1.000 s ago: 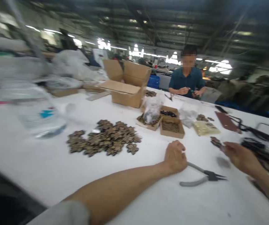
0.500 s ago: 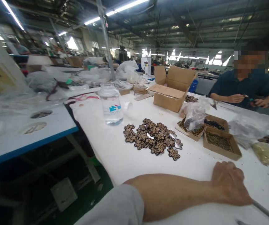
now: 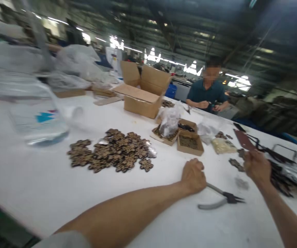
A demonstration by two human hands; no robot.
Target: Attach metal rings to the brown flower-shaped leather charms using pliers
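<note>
My left hand (image 3: 193,176) rests closed on the white table, fingers curled away from me; what they hold, if anything, is hidden. One grey handle of a pair of pliers (image 3: 229,197) runs up against this hand, and the pliers lie spread on the table. My right hand (image 3: 258,168) is closed at the right, its fingertips at the lower end of a dark red flat piece (image 3: 243,139); whether it grips that piece is unclear. Small dark patterned pieces (image 3: 236,164) lie beside it. Left of my hands is a pile of leopard-print flower-shaped pieces (image 3: 119,150).
Small cardboard trays of metal bits (image 3: 198,150) stand beyond my left hand, near a yellowish bag (image 3: 223,146). An open carton (image 3: 140,108) and a clear water jug (image 3: 38,117) stand farther left. Black straps (image 3: 283,175) lie right. Across the table sits a co-worker (image 3: 207,93).
My view has swung right, so the jug and pile sit farther left. My right hand, the whole pliers, the red piece and the black straps have come into view.
</note>
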